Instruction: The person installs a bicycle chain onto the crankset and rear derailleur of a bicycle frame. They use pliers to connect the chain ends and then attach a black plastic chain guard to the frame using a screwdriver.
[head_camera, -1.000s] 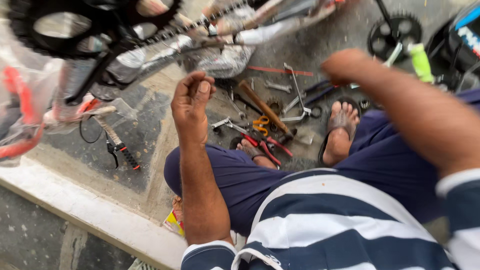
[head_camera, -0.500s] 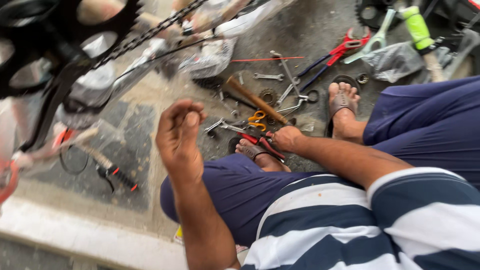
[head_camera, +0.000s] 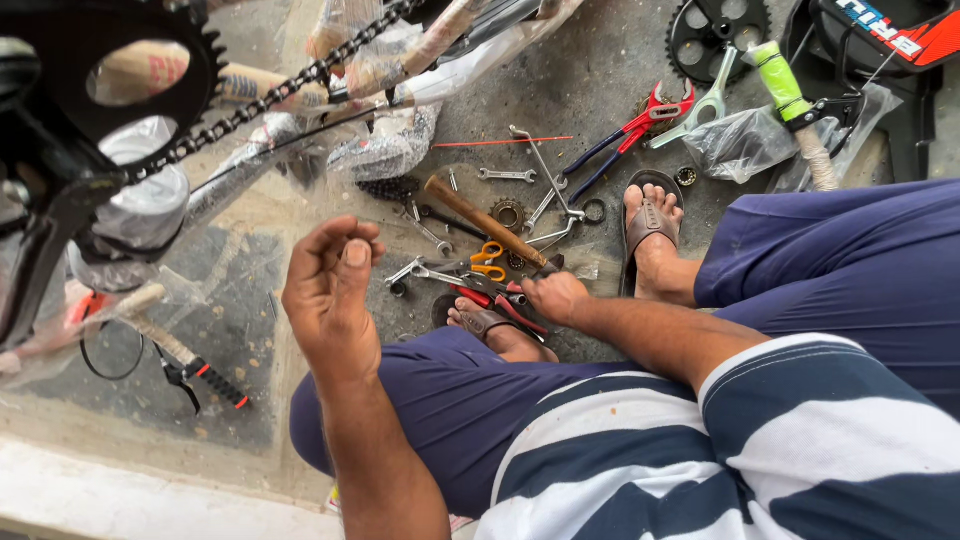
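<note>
- Pliers (head_camera: 500, 300) with red handles are seen in the head view, lying on the concrete floor (head_camera: 590, 90) among a scatter of tools, just in front of the sandalled left foot (head_camera: 495, 330).
- Reaching down into that pile, the right hand (head_camera: 555, 295) is laid on the tools at the red handles — the fingers are curled under, and whether anything is actually gripped cannot be told.
- Raised over the left knee, the left hand (head_camera: 330, 290) is held loosely closed, thumb pressed toward the fingertips; any small part pinched there is too small to make out.
- A wooden-handled hammer (head_camera: 485, 222) is laid slanting just beyond the right hand, with orange-handled scissors (head_camera: 488, 260) beside it.
- Several spanners (head_camera: 505, 175) and a small sprocket (head_camera: 508, 213) are spread further out on the floor.
- Red and blue long-handled cutters (head_camera: 625, 135) are placed near the toes of the right foot (head_camera: 648, 225), which is set in a brown sandal.
- At the upper left, a black chainring (head_camera: 110, 70) with its chain (head_camera: 270, 95) is seen on a bicycle frame still wrapped in plastic (head_camera: 390, 150).
- A green grip (head_camera: 778, 80) on a handlebar and a second toothed ring (head_camera: 715, 30) are visible at the top right — well apart from both hands.
- Dark blue trousers (head_camera: 830, 260) and a blue-and-white striped shirt (head_camera: 700, 450) fill the lower right.
</note>
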